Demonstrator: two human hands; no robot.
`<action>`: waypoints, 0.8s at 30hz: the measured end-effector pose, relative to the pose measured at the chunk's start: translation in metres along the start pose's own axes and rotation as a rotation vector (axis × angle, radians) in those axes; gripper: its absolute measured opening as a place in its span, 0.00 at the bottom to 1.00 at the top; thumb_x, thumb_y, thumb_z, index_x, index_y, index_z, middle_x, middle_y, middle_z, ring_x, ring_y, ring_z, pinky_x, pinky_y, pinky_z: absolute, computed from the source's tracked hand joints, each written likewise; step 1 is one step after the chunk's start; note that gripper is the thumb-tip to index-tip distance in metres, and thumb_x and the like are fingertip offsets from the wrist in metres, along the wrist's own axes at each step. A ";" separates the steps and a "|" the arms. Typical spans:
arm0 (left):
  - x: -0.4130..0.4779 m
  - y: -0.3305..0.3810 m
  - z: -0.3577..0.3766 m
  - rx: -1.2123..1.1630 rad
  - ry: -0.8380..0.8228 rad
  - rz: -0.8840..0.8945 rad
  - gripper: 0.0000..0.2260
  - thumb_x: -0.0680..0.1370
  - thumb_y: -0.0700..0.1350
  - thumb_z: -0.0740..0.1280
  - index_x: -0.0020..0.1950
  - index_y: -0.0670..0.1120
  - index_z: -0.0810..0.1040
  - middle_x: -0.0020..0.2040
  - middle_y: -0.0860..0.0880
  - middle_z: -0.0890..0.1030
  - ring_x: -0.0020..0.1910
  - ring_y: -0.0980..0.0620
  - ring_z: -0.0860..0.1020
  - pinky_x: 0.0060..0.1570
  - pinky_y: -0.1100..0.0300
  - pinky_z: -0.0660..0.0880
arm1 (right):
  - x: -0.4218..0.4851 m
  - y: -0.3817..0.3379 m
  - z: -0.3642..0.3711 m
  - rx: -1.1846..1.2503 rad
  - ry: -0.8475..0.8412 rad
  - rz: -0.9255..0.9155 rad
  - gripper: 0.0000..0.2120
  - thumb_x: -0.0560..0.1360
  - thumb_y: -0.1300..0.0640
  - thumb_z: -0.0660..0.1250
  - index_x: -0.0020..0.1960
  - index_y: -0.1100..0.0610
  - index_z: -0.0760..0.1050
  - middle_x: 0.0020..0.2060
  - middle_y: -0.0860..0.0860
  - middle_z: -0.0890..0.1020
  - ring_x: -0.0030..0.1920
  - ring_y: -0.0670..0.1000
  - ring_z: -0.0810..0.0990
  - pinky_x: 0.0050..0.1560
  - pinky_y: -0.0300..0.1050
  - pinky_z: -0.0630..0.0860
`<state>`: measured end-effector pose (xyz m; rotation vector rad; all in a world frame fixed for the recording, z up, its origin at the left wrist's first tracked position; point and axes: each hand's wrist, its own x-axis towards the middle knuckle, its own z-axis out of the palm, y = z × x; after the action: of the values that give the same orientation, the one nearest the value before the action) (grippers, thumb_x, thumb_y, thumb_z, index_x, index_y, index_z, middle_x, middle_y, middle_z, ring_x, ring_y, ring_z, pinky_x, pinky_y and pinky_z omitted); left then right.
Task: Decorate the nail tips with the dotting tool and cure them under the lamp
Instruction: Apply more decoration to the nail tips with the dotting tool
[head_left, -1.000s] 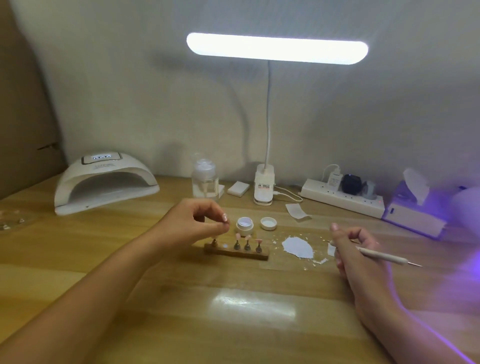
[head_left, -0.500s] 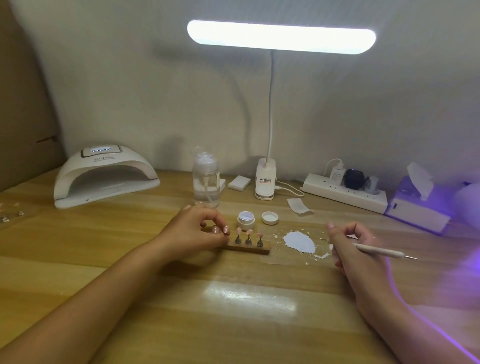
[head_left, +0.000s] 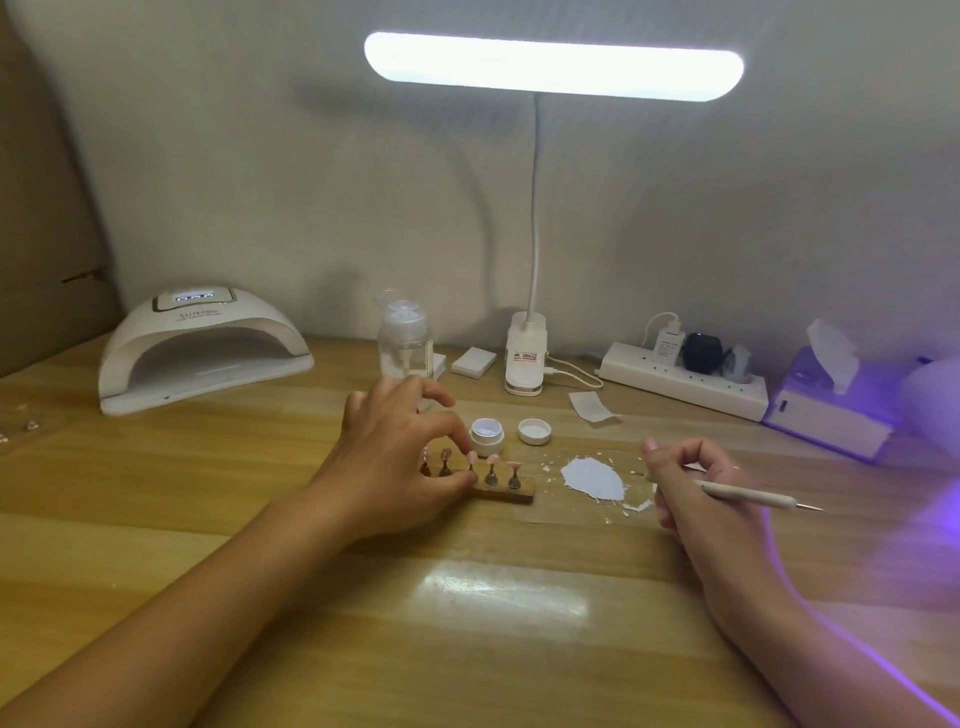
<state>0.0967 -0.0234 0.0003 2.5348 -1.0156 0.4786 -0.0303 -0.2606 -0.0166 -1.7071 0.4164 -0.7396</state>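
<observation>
A small wooden holder (head_left: 511, 493) at the table's middle carries several pink nail tips (head_left: 492, 460) on metal stands. My left hand (head_left: 395, 457) reaches over its left half, and thumb and forefinger pinch the middle nail tip stand (head_left: 471, 462) where it sits on the holder. To the right, my right hand (head_left: 696, 493) grips a white dotting tool (head_left: 753, 493), its metal point aimed right and away from the tips. The white curing lamp (head_left: 202, 348) stands at the back left, its opening facing me.
A patch of white gel (head_left: 592, 478) lies on clear film right of the holder. Behind it are an open jar (head_left: 487, 436) and its lid (head_left: 534, 431). Along the wall stand a pump bottle (head_left: 405, 343), desk lamp base (head_left: 524, 358), power strip (head_left: 680, 384) and tissue box (head_left: 826, 410).
My left hand has come down from above the holder with a nail tip stand and now holds it in the row. My right hand has barely moved.
</observation>
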 end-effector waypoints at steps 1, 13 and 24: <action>0.000 0.001 0.002 0.028 0.002 0.015 0.09 0.70 0.64 0.69 0.47 0.65 0.76 0.63 0.61 0.69 0.56 0.62 0.56 0.51 0.60 0.50 | 0.000 0.000 0.000 0.001 -0.002 0.002 0.16 0.77 0.47 0.69 0.38 0.56 0.70 0.20 0.46 0.73 0.24 0.41 0.69 0.34 0.45 0.66; -0.004 0.017 -0.001 0.124 0.069 0.119 0.04 0.72 0.52 0.73 0.41 0.58 0.78 0.56 0.58 0.77 0.57 0.54 0.69 0.49 0.59 0.52 | -0.002 -0.002 0.001 -0.007 -0.046 0.018 0.09 0.77 0.46 0.68 0.41 0.49 0.76 0.32 0.51 0.84 0.27 0.43 0.75 0.31 0.41 0.68; -0.011 0.074 0.001 -0.449 0.041 0.105 0.10 0.76 0.48 0.69 0.43 0.60 0.70 0.50 0.58 0.83 0.49 0.58 0.80 0.47 0.55 0.77 | -0.002 -0.003 0.000 -0.197 -0.072 0.084 0.07 0.71 0.55 0.67 0.39 0.56 0.70 0.29 0.50 0.84 0.28 0.47 0.73 0.33 0.44 0.67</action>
<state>0.0366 -0.0670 0.0096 2.0757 -1.1032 0.2885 -0.0326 -0.2583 -0.0140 -1.8822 0.5215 -0.5898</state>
